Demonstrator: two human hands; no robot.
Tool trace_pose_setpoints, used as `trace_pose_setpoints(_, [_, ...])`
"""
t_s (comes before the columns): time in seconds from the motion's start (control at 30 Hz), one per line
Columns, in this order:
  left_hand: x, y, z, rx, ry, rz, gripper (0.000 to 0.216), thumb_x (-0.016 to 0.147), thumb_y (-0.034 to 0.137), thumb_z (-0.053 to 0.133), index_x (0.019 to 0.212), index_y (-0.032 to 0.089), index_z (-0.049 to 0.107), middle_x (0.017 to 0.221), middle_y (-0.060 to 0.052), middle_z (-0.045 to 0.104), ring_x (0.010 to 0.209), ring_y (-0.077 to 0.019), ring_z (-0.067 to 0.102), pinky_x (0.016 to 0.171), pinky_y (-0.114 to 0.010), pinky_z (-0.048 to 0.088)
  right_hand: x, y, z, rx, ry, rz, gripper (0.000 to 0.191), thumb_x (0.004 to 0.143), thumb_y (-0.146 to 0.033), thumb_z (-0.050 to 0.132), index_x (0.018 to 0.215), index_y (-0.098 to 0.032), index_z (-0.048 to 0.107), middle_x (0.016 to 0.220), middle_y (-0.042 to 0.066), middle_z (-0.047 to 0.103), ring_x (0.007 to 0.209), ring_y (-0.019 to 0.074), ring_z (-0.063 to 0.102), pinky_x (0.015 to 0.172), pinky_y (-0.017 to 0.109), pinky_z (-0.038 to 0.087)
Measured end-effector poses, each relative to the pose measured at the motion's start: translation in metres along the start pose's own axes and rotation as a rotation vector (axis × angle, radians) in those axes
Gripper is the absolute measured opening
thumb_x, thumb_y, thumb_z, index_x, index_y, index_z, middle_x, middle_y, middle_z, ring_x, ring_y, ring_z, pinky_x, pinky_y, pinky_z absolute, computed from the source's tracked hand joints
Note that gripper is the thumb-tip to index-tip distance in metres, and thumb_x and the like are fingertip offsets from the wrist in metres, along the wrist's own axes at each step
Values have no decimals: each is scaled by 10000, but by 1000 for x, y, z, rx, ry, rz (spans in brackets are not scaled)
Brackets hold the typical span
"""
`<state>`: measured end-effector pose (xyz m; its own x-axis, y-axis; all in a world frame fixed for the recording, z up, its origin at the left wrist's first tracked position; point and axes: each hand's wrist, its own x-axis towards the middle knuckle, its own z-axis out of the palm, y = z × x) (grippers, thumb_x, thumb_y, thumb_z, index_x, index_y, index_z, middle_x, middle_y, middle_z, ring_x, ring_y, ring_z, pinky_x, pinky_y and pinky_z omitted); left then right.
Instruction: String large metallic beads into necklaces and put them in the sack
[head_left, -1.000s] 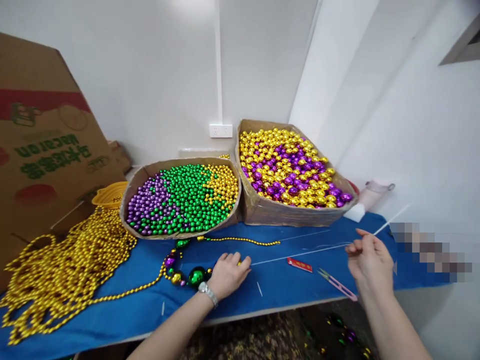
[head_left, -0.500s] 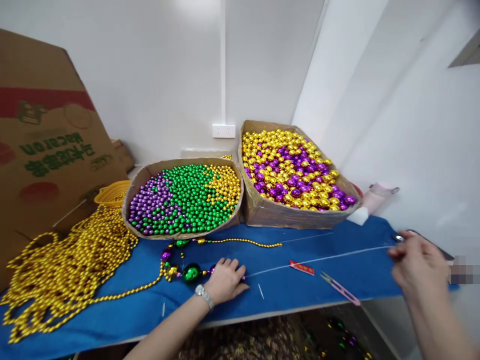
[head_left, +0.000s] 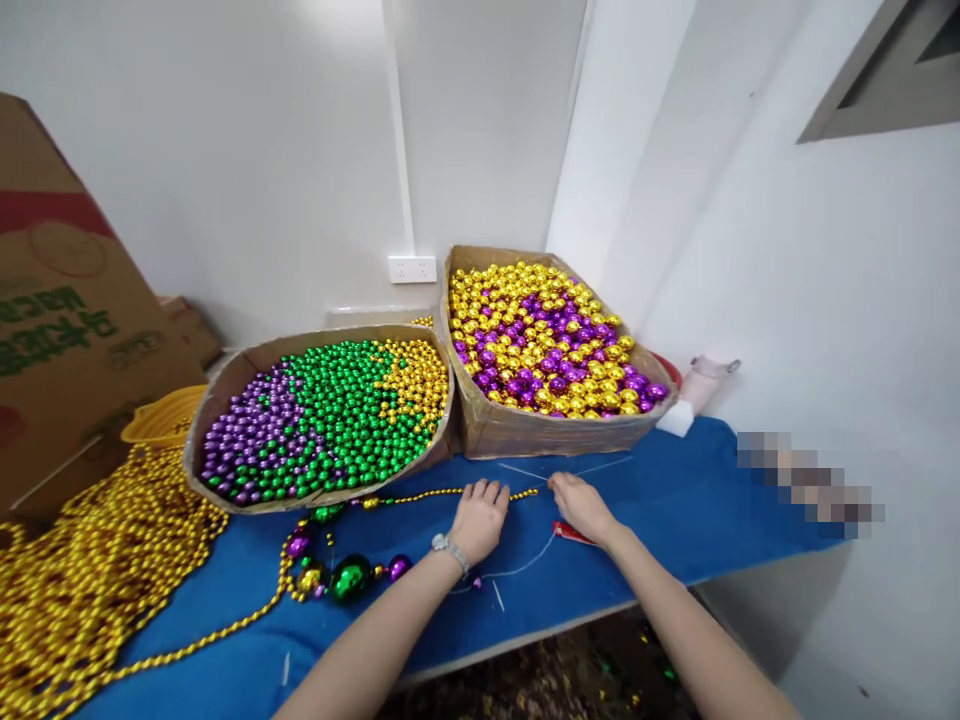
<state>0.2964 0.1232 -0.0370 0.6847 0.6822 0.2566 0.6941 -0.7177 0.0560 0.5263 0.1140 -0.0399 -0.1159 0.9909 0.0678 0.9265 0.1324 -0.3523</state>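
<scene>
My left hand [head_left: 478,518], with a watch on the wrist, has its fingers closed over a thin strand of gold beads [head_left: 424,495] near its right end. My right hand [head_left: 583,508] pinches a white thread [head_left: 525,472] just right of the strand's tip. Left of my hands lies a half-strung necklace, with a large green bead [head_left: 350,578], a purple bead [head_left: 400,568] and smaller gold ones. Its loose cord [head_left: 517,570] curves over the cloth, with a small purple bead [head_left: 477,582] on it. A red packet [head_left: 574,533] lies partly under my right wrist.
Behind my hands stand a box of small purple, green and gold beads [head_left: 196,440] and a box of larger gold and purple balls [head_left: 540,437]. Gold bead strands [head_left: 90,570] pile up at left beside a yellow basket [head_left: 161,415]. Blue cloth [head_left: 720,520] covers the table.
My right hand has come in from the far right, and the cord it had drawn taut now lies slack. My left hand has moved from the large beads up to the gold strand. The view has turned right.
</scene>
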Motion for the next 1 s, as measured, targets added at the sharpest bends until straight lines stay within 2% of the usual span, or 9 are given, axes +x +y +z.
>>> trace_pose_setpoints(0.13, [19, 7, 14, 35, -23, 34, 370, 847, 77, 426, 1212, 102, 484, 1117, -178, 565, 1066, -293, 476, 876, -494, 374, 16, 9, 10, -126, -49, 0, 271, 898, -317, 528, 1121, -166, 554, 1108, 59, 589, 940, 172, 595, 812, 385, 498])
trace_pose_setpoints(0.27, [27, 10, 21, 57, -52, 63, 231, 862, 68, 409, 1023, 101, 571, 912, -143, 598, 921, -260, 529, 864, -512, 361, 22, 13, 17, -195, -83, -1, 269, 900, -318, 526, 1122, -168, 554, 1103, 57, 591, 927, 167, 599, 800, 376, 504])
trace_pose_setpoints(0.4, [29, 10, 20, 65, -68, 92, 165, 868, 70, 407, 912, 113, 560, 871, -113, 575, 838, -229, 546, 868, -496, 363, 22, 15, 18, -232, -86, 12, 251, 900, -322, 526, 1089, -163, 567, 1078, 53, 599, 906, 160, 602, 784, 363, 508])
trace_pose_setpoints(0.7, [30, -11, 5, 89, -30, 55, 194, 875, 60, 365, 948, 151, 520, 885, -77, 525, 778, -191, 552, 734, -358, 439, 22, 23, -9, -235, 54, 73, 251, 899, -319, 527, 1090, -161, 566, 1077, 53, 599, 912, 162, 601, 792, 369, 505])
trace_pose_setpoints(0.8, [38, -16, -2, 105, 17, -8, 260, 871, 58, 373, 1083, 135, 503, 971, -114, 536, 865, -223, 549, 756, -383, 442, 22, 25, -20, -225, 133, 121, 244, 902, -316, 521, 1091, -169, 567, 1098, 58, 593, 930, 164, 594, 811, 374, 498])
trace_pose_setpoints(0.9, [43, -14, -10, 104, 65, -59, 361, 873, 160, 456, 1232, 126, 431, 1133, -172, 509, 992, -274, 517, 819, -444, 428, 16, 23, -27, -181, 194, 152, 248, 905, -323, 514, 1100, -177, 563, 1084, 54, 597, 911, 157, 597, 804, 367, 497])
trace_pose_setpoints(1.0, [28, -15, -23, 88, 81, -69, 374, 851, 280, 528, 1204, 166, 478, 1181, -156, 517, 1065, -293, 488, 875, -473, 408, 1, 18, -34, -97, 232, 154, 246, 914, -325, 483, 1073, -157, 568, 1002, 62, 621, 878, 167, 608, 793, 368, 490])
